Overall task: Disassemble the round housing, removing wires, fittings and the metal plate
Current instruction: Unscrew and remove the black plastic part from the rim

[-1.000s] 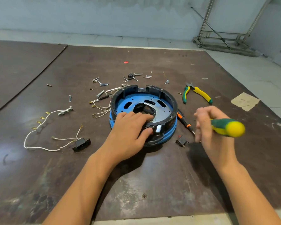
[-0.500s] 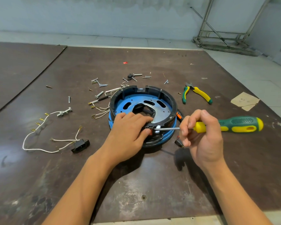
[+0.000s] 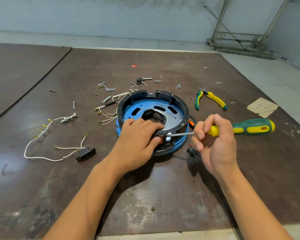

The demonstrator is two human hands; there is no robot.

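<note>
A round black-and-blue housing (image 3: 178, 103) lies on the brown board, with a blue-grey metal plate (image 3: 173, 115) inside it. My left hand (image 3: 137, 141) rests over its near rim, thumb and fingers holding a small fitting (image 3: 163, 136) there. My right hand (image 3: 215, 144) grips a green-and-yellow screwdriver (image 3: 249, 128) near the shaft. The blade lies level and its tip touches the fitting on the rim. White wires (image 3: 107, 119) stick out from the housing's left side.
Green-and-yellow pliers (image 3: 210, 99) lie right of the housing. Loose screws and bolts (image 3: 107, 89) are scattered behind it. A white wire harness with a black socket (image 3: 86, 154) lies at the left. A small black switch (image 3: 192, 151) sits under my right hand. Cardboard scraps (image 3: 261, 107) lie far right.
My right hand swung the screwdriver from upright to level and brought its tip to the fitting on the near rim. My left hand stayed on the housing.
</note>
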